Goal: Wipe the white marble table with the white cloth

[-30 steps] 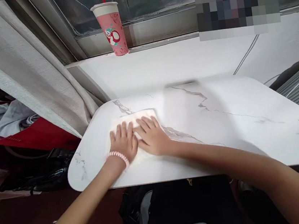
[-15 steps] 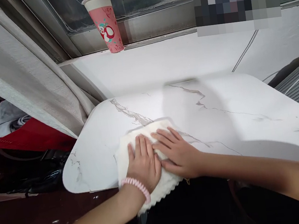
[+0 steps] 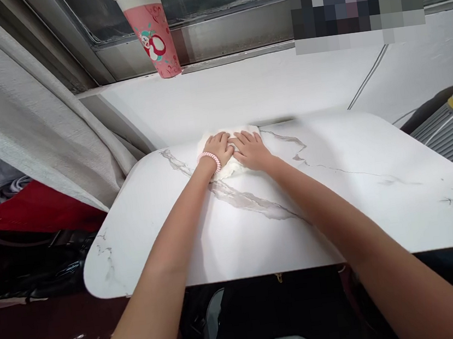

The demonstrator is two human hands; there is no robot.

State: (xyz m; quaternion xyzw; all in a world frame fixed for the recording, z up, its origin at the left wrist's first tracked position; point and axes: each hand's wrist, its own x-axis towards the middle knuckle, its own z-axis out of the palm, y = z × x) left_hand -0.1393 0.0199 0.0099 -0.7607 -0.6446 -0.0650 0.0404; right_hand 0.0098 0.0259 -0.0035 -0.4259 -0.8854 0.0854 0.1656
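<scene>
Both hands lie flat, palms down, side by side on a white cloth at the far edge of the marble table: left hand with a pink wristband, right hand touching it, fingers spread. A pink cup stands on the sill beyond.

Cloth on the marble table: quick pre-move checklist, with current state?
1. Both hands flat on cloth: ok; left hand and right hand press it side by side.
2. Cloth fully on table: ok, at the far edge by the wall.
3. Cloth spread flat: cannot tell, hands cover most of it.
4. Cup clear of the hands: ok, up on the window sill.
5. Table dry: cannot tell.
</scene>
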